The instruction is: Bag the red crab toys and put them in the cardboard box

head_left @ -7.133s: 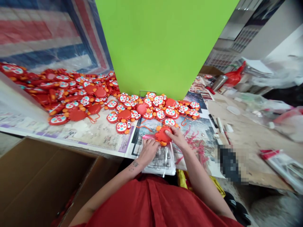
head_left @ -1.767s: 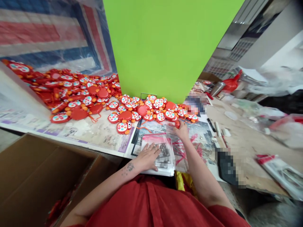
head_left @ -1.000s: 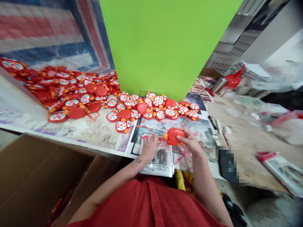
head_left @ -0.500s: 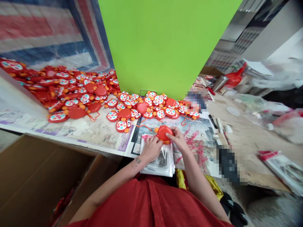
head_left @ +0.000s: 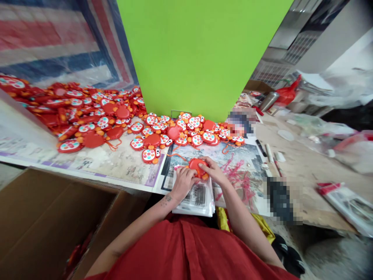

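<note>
While the fingers of the right hand grasp a red toy, plain side up, above the far end of the stack of clear bags, the fingers of the left hand curl at the toy's near-left edge; whether they grip toy or bag, cannot tell. Bags lie at the near edge of the counter. Pink strips lie to their right. Loose toys lie farther off, before the green panel.
</note>
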A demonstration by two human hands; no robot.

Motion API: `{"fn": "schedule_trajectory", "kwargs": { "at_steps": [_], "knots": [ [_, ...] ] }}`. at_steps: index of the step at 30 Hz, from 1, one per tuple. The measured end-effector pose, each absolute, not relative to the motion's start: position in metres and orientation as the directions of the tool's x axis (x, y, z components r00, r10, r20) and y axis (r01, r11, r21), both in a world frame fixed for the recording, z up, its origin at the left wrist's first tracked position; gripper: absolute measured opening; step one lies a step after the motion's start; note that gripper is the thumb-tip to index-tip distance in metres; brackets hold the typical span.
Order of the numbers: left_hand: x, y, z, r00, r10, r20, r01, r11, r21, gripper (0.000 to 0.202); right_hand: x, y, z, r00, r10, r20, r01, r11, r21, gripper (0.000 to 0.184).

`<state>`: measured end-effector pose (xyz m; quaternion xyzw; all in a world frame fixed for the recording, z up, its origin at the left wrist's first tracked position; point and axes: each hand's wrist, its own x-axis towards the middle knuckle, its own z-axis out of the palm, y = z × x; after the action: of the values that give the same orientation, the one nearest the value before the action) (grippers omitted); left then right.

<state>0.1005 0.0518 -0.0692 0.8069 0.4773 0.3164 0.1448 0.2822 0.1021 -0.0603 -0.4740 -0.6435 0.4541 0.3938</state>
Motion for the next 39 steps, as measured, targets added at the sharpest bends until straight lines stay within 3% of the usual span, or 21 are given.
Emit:
{"fn": "schedule_trajectory", "kwargs": {
  "at_steps": [4,7,11,14,18,22,26,30,32,35,37,39],
  "knots": [
    [0.1,0.051,-0.068,0.319,0.846,0.427,0.672,-0.519,0.528,0.013,0.277,0.103,-0.057,-0.347,0.934,0.089,0.369,0.223,-0.902,0.038],
    [0.103,0.052,-0.064,0.298,0.866,0.402,0.713,-0.482,0.509,0.011,0.287,0.103,-0.054,-0.322,0.938,0.13,0.507,0.287,-0.812,0.042],
    [0.106,0.061,-0.055,0.305,0.882,0.359,0.712,-0.461,0.529,0.008,0.305,0.093,-0.055,-0.101,0.993,0.063,0.745,0.118,-0.657,0.04],
    [0.104,0.072,-0.05,0.403,0.866,0.295,0.633,-0.497,0.594,0.009,0.309,0.084,-0.059,-0.076,0.997,-0.007,0.789,0.056,-0.612,0.038],
    [0.099,0.088,-0.046,0.498,0.855,0.145,0.572,-0.45,0.686,0.006,0.296,0.075,-0.067,-0.093,0.996,0.013,0.733,0.077,-0.676,0.042],
    [0.092,0.096,-0.038,0.54,0.841,0.04,0.592,-0.413,0.692,0.007,0.279,0.068,-0.073,-0.004,0.992,0.128,0.716,0.092,-0.692,0.044],
    [0.09,0.091,-0.024,0.539,0.842,0.033,0.601,-0.412,0.685,0.008,0.265,0.061,-0.07,0.079,0.975,0.207,0.677,0.1,-0.729,0.042],
    [0.09,0.08,-0.014,0.497,0.868,-0.006,0.625,-0.353,0.696,0.013,0.257,0.059,-0.06,0.135,0.971,0.196,0.502,0.104,-0.859,0.037],
    [0.086,0.075,-0.016,0.428,0.902,0.051,0.598,-0.325,0.732,0.014,0.255,0.059,-0.054,0.135,0.972,0.191,0.406,0.122,-0.906,0.035],
    [0.076,0.072,-0.03,0.16,0.964,0.212,0.484,-0.263,0.834,0.029,0.256,0.058,-0.05,0.131,0.968,0.212,0.315,0.162,-0.935,0.033],
    [0.07,0.072,-0.044,0.021,0.989,0.144,0.337,-0.142,0.931,0.05,0.257,0.058,-0.049,0.141,0.966,0.218,0.267,0.175,-0.948,0.033],
    [0.065,0.072,-0.056,0.051,0.998,-0.028,0.166,0.019,0.986,0.056,0.258,0.059,-0.05,0.148,0.964,0.221,0.241,0.181,-0.954,0.033]
  ]
}}
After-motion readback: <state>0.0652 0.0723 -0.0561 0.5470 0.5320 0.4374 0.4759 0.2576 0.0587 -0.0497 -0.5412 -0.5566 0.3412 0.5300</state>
